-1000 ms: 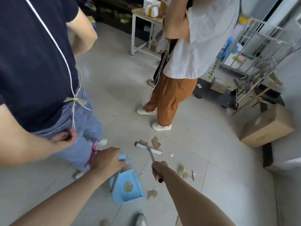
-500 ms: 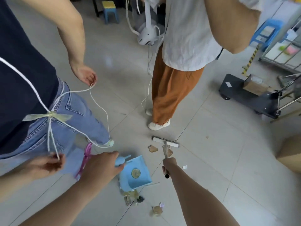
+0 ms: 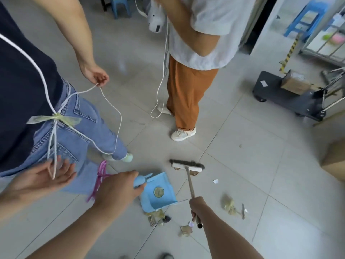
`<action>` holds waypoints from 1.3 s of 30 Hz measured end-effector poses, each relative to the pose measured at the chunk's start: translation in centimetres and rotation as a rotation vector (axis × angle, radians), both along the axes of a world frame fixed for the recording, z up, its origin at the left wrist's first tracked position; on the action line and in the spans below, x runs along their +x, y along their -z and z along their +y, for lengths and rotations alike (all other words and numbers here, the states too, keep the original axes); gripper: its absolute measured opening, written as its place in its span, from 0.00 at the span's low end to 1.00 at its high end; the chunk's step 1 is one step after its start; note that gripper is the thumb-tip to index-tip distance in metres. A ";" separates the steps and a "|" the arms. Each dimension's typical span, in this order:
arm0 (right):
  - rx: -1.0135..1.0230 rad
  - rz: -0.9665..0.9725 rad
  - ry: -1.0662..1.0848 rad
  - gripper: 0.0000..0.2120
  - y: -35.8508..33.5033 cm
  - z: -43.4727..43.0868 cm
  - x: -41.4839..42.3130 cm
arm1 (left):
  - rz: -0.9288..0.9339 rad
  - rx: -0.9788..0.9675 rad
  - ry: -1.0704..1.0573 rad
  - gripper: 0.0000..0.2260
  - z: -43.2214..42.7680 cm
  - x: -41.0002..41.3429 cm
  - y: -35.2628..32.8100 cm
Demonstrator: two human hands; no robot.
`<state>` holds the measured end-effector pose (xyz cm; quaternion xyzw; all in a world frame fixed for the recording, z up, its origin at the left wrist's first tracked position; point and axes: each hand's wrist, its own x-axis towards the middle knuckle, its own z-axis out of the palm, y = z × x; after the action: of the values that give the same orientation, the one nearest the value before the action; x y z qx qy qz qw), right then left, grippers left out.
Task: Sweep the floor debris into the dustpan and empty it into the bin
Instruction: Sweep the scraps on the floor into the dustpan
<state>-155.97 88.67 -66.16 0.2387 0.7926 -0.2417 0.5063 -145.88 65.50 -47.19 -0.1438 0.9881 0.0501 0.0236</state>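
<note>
My left hand point(image 3: 119, 189) grips the handle of a light blue dustpan point(image 3: 158, 193) that rests on the tiled floor, with a round gold sticker inside it. My right hand point(image 3: 197, 208) grips the metal handle of a small broom point(image 3: 186, 166); its brush head lies on the floor just beyond the pan, over a brown scrap. Debris lies loose around the pan: scraps point(image 3: 156, 216) at its near edge, a cardboard bit point(image 3: 185, 229) by my right wrist, a straw-like clump point(image 3: 230, 205) to the right and a white chip point(image 3: 215, 181).
A person in jeans point(image 3: 74, 131) stands close on the left, handling white cord, one hand point(image 3: 48, 176) near my left arm. A second person in orange trousers point(image 3: 186, 94) stands just beyond the broom. A black trolley point(image 3: 291, 98) and a cardboard box point(image 3: 334, 161) stand on the right.
The view has tilted and drawn closer. The broom head moved from left of the debris to just beyond the dustpan. The person on the left pulled out a white cord.
</note>
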 end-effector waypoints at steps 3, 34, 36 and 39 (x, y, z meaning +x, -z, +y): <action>0.030 -0.045 -0.038 0.09 -1.5 0.8 3.7 | 0.024 -0.015 0.042 0.21 -0.1 1.6 -0.5; 0.025 0.171 0.188 0.12 -10.3 -0.1 19.7 | -0.007 0.042 0.157 0.12 -1.9 14.6 -1.9; 0.012 0.194 0.206 0.11 -10.2 0.2 17.6 | -0.016 0.012 0.159 0.13 -1.3 13.5 -2.0; -0.016 0.203 0.219 0.10 -10.1 0.9 14.5 | -0.025 0.000 0.122 0.13 -0.2 11.1 -2.2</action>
<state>-141.45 89.55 -56.03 0.2940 0.8069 -0.3249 0.3961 -134.79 65.28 -45.03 -0.0837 0.9946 0.0467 0.0391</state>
